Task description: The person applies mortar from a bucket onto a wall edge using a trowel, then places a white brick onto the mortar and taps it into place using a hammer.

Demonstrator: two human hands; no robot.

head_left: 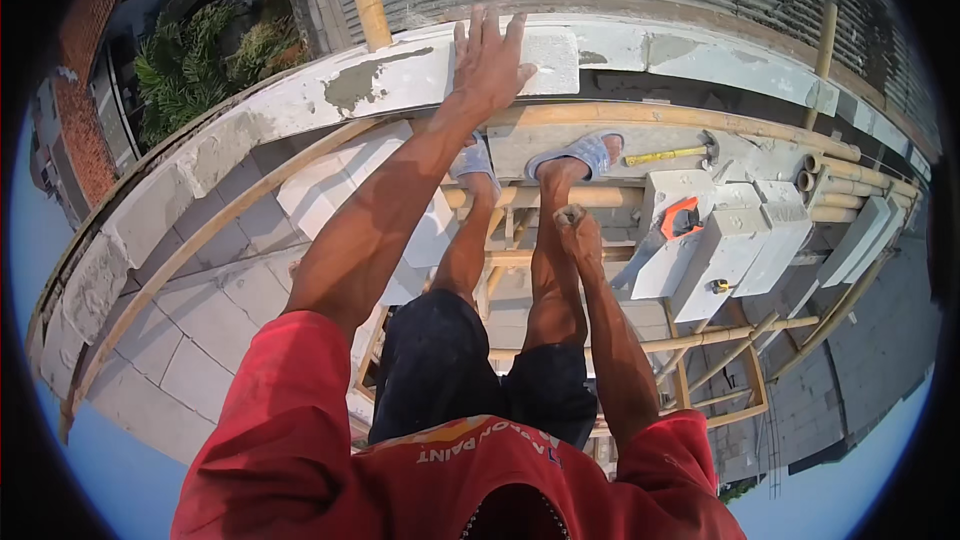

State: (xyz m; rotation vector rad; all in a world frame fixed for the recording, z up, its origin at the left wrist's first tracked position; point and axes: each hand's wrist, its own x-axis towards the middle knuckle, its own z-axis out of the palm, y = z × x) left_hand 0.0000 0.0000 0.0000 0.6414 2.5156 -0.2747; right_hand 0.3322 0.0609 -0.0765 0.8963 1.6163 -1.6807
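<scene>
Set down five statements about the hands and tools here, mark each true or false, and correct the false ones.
1. The left hand is spread on a white block of the wall. True.
2. The right hand lies flat on that wall. False: it is curled, apart from the wall, in front of the right leg.
3. The hammer has a yellow handle. True.
4. The orange-handled saw lies to the left of the feet. False: it lies to their right, among white blocks.
5. Both feet are bare. False: they wear patterned sandals.
</scene>
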